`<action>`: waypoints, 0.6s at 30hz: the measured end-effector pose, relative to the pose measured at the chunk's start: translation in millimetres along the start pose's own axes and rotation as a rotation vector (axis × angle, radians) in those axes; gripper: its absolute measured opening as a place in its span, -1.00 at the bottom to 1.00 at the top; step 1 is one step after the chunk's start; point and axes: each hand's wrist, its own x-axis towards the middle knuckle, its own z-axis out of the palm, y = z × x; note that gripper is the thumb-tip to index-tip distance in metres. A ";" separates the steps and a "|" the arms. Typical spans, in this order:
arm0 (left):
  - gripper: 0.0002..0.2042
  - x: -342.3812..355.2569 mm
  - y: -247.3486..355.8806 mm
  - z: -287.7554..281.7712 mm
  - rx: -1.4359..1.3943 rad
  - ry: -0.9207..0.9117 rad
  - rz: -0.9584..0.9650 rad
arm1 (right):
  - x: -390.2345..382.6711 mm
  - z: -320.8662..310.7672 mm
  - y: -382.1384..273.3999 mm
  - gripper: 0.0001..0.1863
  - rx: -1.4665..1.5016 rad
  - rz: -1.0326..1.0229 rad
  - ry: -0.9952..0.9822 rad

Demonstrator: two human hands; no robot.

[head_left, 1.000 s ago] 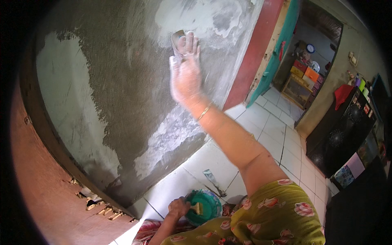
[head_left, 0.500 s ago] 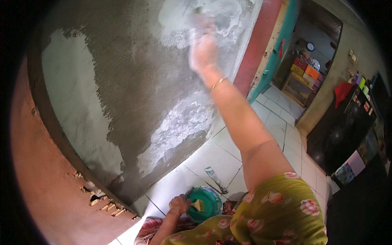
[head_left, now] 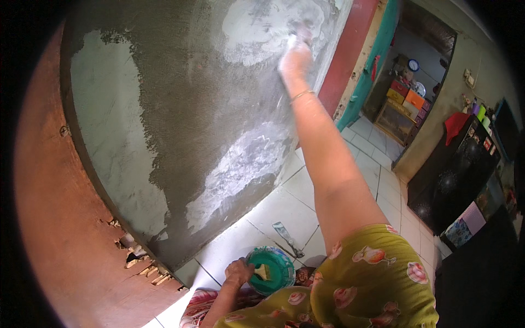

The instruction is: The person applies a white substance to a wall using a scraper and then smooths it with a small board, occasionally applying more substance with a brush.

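Note:
My right hand (head_left: 296,59), whitened with powder, reaches up to the grey plastered wall (head_left: 180,98). It presses a small dark thing (head_left: 302,30) on a pale white patch (head_left: 257,33); motion blur hides its kind. Low down, my left hand (head_left: 239,272) is closed at the left rim of a bucket (head_left: 291,273) with green inside. A paintbrush (head_left: 263,272) with a yellowish head lies over the bucket's inside, its handle end running to my left fingers, which hide it.
A flat scraper-like tool (head_left: 287,238) lies on the white tiled floor (head_left: 301,188) beyond the bucket. Another whitish patch (head_left: 240,164) marks the wall lower down. At left stands a brown board (head_left: 60,218) with a broken edge. A teal door (head_left: 363,82) and black cabinet (head_left: 451,175) are at right.
My right hand has moved right and slightly down across the pale patch. My left hand stays at the bucket, and the view has shifted a little.

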 end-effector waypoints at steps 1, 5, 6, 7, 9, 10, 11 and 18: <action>-0.50 -0.2 2.2 2.4 -0.004 -0.004 0.008 | 10.7 -9.7 10.9 -0.56 0.053 0.238 -0.111; -0.51 -0.9 1.1 -1.3 -0.010 -0.001 -0.023 | -0.8 38.4 -5.4 -0.57 -0.104 -0.150 0.185; -0.51 -2.8 -1.6 -4.9 -0.010 0.001 -0.040 | -20.0 51.5 -44.0 -0.56 -0.277 -0.379 0.393; -0.51 0.6 -0.5 -2.3 -0.006 0.002 -0.024 | -21.4 50.9 -50.2 -0.54 -0.281 -0.517 0.534; -0.51 4.5 -7.6 3.8 0.001 0.007 -0.016 | -16.3 52.1 -42.4 -0.53 -0.191 -0.590 0.616; -0.51 3.4 -6.6 2.6 0.002 0.010 -0.007 | -6.1 48.3 -24.1 -0.55 -0.092 -0.539 0.548; -0.51 2.9 -3.2 1.4 -0.003 0.014 0.004 | 5.6 42.5 -6.4 -0.58 0.006 -0.492 0.475; -0.50 7.0 -0.9 3.5 0.012 -0.006 -0.025 | 45.7 17.7 22.5 -0.72 -0.162 -0.226 0.331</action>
